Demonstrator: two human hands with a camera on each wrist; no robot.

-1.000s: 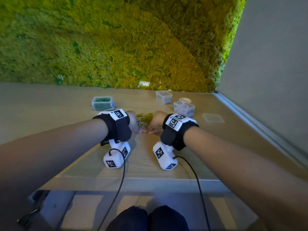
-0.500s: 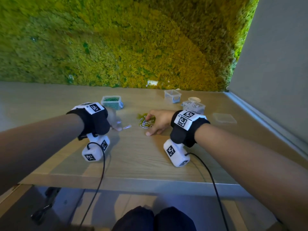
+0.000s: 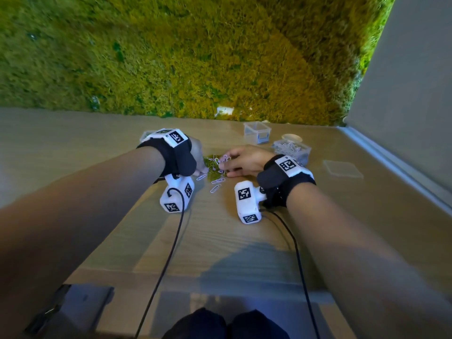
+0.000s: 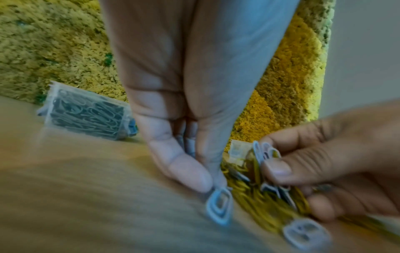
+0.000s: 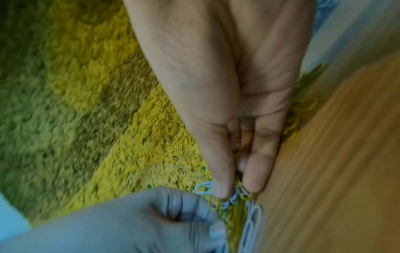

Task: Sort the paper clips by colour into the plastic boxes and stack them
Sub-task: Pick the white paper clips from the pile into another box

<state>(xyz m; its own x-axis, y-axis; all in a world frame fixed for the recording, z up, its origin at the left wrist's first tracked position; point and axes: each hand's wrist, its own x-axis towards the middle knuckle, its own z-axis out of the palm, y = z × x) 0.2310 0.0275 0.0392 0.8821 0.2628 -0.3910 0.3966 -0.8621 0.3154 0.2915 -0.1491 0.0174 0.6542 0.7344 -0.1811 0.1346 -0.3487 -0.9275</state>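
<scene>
step: picking white clips out of the mixed pile (image 3: 215,167) on the desk (image 3: 220,241) | left hand (image 4: 186,106) pinches one white clip (image 4: 219,205) | right hand (image 5: 229,85) pinches several white clips (image 4: 265,152) | next: carry them to the white-clip box (image 3: 292,149) behind the right hand | green-clip box (image 4: 86,114) beyond the left hand | empty box (image 3: 257,132) further back

Head view downward; blurred wrist views close, perhaps sharing the clip pile (image 3: 215,165).
</scene>
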